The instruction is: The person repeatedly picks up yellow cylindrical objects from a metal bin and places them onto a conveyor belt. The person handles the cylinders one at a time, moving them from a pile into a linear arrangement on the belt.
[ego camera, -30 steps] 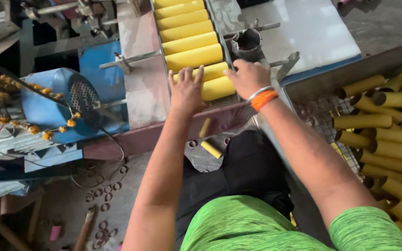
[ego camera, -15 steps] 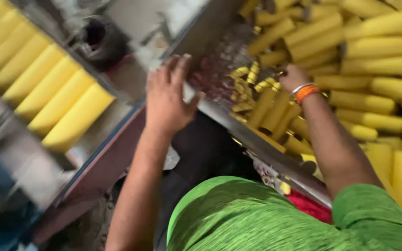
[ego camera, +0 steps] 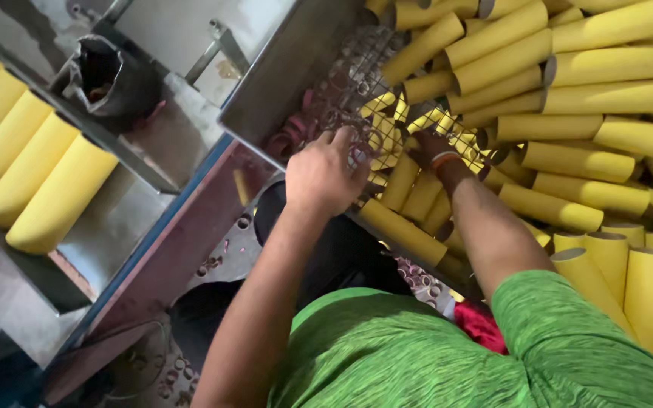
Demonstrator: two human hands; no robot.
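Two hands in a bin of yellow tubes.
Left hand point(ego camera: 326, 172) fingers curl on the wire mesh point(ego camera: 357, 83); right hand point(ego camera: 431, 151) reaches among yellow tubes point(ego camera: 417, 198) at centre frame, its grip hidden, cannot tell.

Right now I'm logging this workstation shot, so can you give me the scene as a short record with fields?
left hand: over the bin's wire mesh, whether it holds anything cannot be told
right hand: reaching among the yellow tubes, grip hidden
wristband: orange, on the right wrist
bin contents: many yellow tubes, heaped
left side: row of yellow rolls on a metal bench
clothing: green shirt
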